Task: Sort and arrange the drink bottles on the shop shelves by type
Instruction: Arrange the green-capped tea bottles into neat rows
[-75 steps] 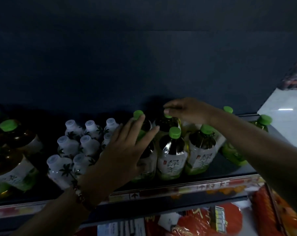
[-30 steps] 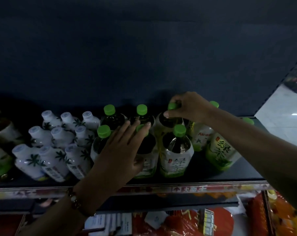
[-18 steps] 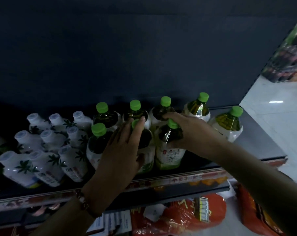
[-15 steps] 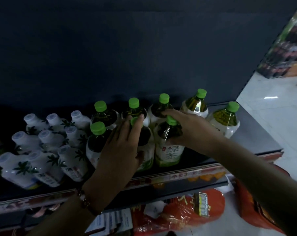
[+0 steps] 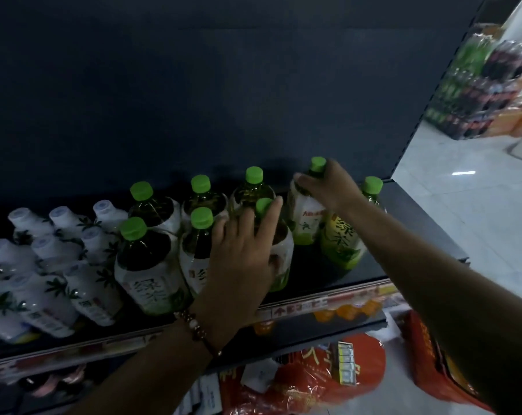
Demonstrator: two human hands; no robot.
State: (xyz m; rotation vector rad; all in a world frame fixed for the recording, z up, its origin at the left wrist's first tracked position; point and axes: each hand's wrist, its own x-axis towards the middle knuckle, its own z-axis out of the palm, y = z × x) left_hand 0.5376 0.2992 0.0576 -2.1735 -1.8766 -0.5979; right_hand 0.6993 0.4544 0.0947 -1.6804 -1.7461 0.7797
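Fingers of the left hand [image 5: 241, 259] lie spread against a front green-capped bottle [image 5: 279, 250]; the right hand [image 5: 328, 185] grips a back bottle's [image 5: 304, 217] neck, half hiding it.

My right hand [image 5: 328, 187] off the front bottle, now on a back-row bottle's [image 5: 306, 217] neck.

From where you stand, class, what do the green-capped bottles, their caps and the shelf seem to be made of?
Green-capped bottles: clear plastic, probably; dark tea shows through above glossy printed wraps.
Caps: matte green plastic, apparently ribbed.
Shelf: dark painted metal, likely; thin, flat and smooth.
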